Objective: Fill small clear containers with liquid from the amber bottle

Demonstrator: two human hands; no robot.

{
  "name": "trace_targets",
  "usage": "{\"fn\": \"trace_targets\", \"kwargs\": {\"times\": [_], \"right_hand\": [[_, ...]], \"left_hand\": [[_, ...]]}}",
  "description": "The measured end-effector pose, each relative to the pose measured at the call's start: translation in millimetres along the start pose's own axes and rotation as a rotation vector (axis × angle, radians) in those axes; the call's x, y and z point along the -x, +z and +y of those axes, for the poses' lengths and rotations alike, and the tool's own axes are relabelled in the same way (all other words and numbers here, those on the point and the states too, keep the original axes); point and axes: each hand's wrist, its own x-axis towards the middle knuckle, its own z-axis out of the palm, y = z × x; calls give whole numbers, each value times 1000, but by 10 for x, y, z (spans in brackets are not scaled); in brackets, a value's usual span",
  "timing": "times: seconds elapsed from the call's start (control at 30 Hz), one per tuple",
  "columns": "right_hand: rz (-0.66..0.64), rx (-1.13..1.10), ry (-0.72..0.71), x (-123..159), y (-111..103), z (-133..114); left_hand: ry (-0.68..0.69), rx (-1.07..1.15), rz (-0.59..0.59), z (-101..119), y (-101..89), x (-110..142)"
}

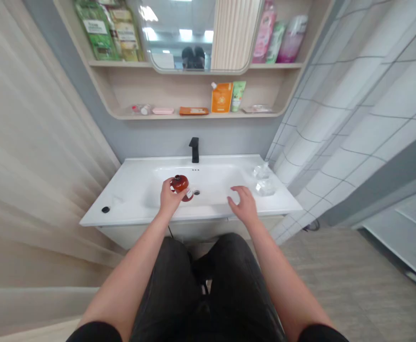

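My left hand (pixel 168 195) is closed around a small amber-red bottle (pixel 181 186), which it holds tilted over the white sink basin (pixel 213 183), near the drain (pixel 196 192). My right hand (pixel 244 203) hovers over the front rim of the basin with its fingers loosely spread and nothing in it. Two clear containers (pixel 264 179) stand on the counter just to the right of that hand. A small dark cap-like object (pixel 105 209) lies on the counter at the left.
A black faucet (pixel 194 149) stands at the back of the sink. Above it a shelf (pixel 193 115) carries pouches and small items, under a mirror (pixel 193 35). A tiled wall (pixel 354 118) is on the right and a curtain (pixel 33 142) on the left.
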Motion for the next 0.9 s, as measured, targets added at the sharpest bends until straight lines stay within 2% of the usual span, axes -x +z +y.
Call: {"fn": "trace_targets", "kwargs": {"times": [0.07,0.17,0.23,0.3,0.37,0.4,0.5,0.6,0.67,0.77,0.83,0.9], "right_hand": [[-175,-170,-110,-71,297,-362],[-235,-405,-94,-235,657,-732],[-254,-504,-22,-344,800,-838],[-268,-546,66,-428,872,-832],[-248,-554,156,-474,900,-742],[-229,-555,197,-484,906,-679],[-181,-559,305,-477,929,-496],[-166,-578,336,-451,974,-397],[-173,-591,310,-438,1008,-374],[-187,-595,296,-430,1039,-355],[-194,-582,311,-429,1044,-341],[-206,-566,324,-427,1040,-330]], "left_hand": [[68,50,-18,204,74,91],[70,154,-143,420,216,237],[27,246,-251,447,251,296],[24,289,-359,374,149,286],[90,198,-422,223,-138,180],[140,79,-405,127,-346,92],[235,-397,-321,-193,-1120,-254],[134,-851,-338,-479,-1857,-561],[31,-1002,-395,-621,-2222,-676],[-114,-1082,-400,-776,-2571,-715],[-176,-1066,-364,-860,-2703,-681],[-225,-1002,-258,-930,-2771,-626]]}}
